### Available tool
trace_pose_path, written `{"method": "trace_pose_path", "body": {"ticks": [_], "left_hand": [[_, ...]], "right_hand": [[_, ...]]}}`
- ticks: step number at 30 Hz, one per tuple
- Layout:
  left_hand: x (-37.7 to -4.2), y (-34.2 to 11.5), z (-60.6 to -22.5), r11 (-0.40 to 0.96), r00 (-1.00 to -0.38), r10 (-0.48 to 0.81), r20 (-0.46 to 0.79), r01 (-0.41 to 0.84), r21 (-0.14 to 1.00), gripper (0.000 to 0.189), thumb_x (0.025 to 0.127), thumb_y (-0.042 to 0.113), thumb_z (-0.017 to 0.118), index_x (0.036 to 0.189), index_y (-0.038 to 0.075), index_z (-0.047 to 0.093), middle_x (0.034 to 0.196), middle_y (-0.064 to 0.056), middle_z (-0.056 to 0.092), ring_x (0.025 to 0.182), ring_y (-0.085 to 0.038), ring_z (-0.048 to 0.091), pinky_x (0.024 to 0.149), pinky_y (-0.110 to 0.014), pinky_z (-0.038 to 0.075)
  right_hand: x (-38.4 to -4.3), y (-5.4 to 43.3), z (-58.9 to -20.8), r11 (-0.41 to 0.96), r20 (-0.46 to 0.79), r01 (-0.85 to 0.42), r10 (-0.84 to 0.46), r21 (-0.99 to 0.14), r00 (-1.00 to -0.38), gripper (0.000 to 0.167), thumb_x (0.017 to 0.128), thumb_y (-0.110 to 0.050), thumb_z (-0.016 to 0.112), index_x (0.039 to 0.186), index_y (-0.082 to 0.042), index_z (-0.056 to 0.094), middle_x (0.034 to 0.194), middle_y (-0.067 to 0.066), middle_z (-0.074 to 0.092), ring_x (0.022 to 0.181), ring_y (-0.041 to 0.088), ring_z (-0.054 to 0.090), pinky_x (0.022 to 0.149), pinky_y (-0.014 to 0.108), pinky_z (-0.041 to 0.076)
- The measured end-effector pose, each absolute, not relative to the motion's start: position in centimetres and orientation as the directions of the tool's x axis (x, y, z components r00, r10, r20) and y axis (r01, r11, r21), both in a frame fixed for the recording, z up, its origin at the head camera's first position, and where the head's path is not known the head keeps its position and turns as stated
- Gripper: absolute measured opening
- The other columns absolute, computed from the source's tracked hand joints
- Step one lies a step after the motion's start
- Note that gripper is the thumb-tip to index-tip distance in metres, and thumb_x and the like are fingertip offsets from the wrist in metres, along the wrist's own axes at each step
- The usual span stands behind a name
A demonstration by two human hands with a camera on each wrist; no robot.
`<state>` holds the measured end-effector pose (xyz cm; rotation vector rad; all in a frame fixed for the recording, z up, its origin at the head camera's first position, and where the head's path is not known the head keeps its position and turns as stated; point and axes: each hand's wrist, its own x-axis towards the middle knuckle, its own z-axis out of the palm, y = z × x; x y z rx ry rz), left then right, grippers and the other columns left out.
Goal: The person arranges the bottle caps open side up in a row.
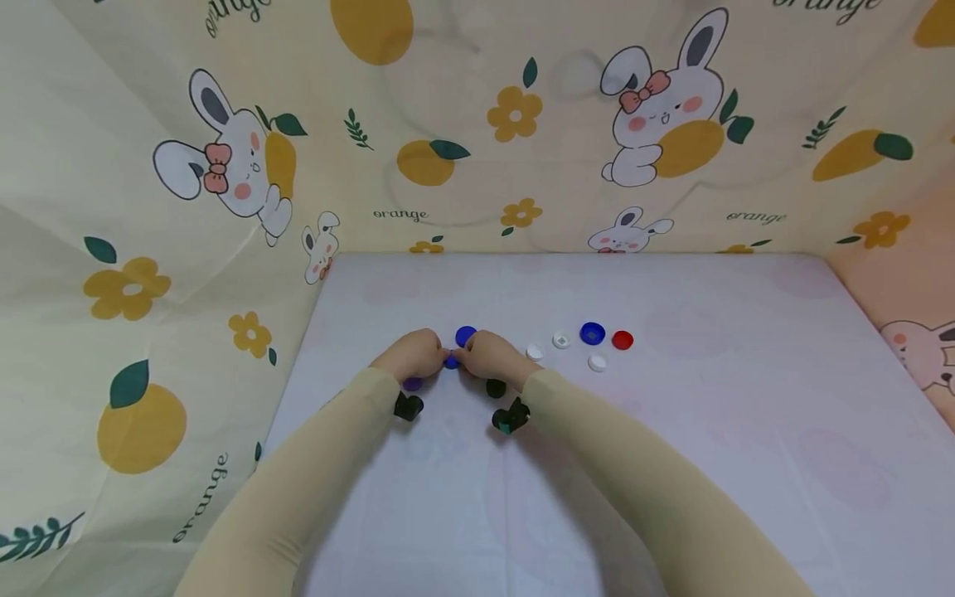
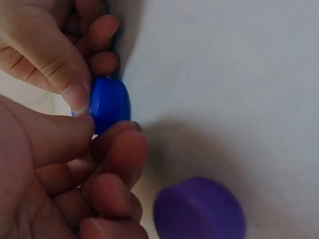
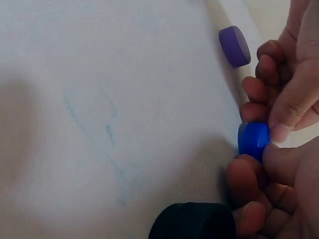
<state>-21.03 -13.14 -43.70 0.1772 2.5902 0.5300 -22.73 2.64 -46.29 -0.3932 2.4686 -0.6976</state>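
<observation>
A small blue bottle cap (image 1: 451,363) is pinched between both hands, near the left part of the table. My left hand (image 1: 414,355) grips one side of it with thumb and index finger. From the other side, my right hand (image 1: 494,356) pinches the same cap (image 3: 254,139), and the two thumb tips meet on it. A purple cap (image 2: 199,209) lies on the cloth just below the left hand. Near the right hand's underside is a dark cap (image 3: 194,221). Another blue cap (image 1: 466,335) sits behind the hands, partly hidden by the right one.
Right of the hands lie white caps (image 1: 561,340), a larger blue cap (image 1: 593,333) and a red cap (image 1: 622,340). A white cloth covers the table (image 1: 709,448). Printed curtains (image 1: 477,191) stand along the back and sides.
</observation>
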Motion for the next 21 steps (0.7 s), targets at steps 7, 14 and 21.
{"method": "trace_pose_path", "body": {"ticks": [7,14,21], "left_hand": [[-21.2,-13.5,-44.6,0.909,-0.87,0.233,-0.435,0.037,0.414,0.028,0.099,0.024,0.053,0.08,0.008,0.066,0.073,-0.003,0.062,0.063,-0.015,0.056,0.059,-0.029,0.044],[-20.9,-13.7,-44.8,0.907,-0.876,0.209,-0.434,0.008,0.422,0.025,0.099,0.025,0.053,0.088,0.007,0.066,0.079,-0.003,0.063,0.064,-0.015,0.057,0.058,-0.029,0.045],[-20.0,-13.5,-43.9,0.908,-0.932,0.109,-0.347,-0.049,0.417,0.027,0.096,0.035,0.059,0.091,0.009,0.063,0.086,-0.004,0.063,0.074,-0.02,0.059,0.067,-0.034,0.046]], "right_hand": [[-22.8,2.5,-46.4,0.831,-0.43,-0.108,-0.389,-0.545,-0.815,0.047,0.1,-0.033,0.054,0.061,-0.009,0.061,0.053,-0.002,0.049,0.049,0.013,0.044,0.049,0.026,0.033],[-22.4,3.0,-46.6,0.801,-0.385,-0.119,-0.405,-0.586,-0.829,0.046,0.1,-0.032,0.055,0.058,-0.012,0.058,0.053,-0.002,0.05,0.048,0.012,0.044,0.048,0.025,0.033],[-21.5,5.3,-46.8,0.724,-0.245,-0.151,-0.41,-0.673,-0.878,0.034,0.099,-0.038,0.053,0.08,-0.012,0.063,0.068,0.0,0.058,0.06,0.015,0.052,0.055,0.029,0.041]]}}
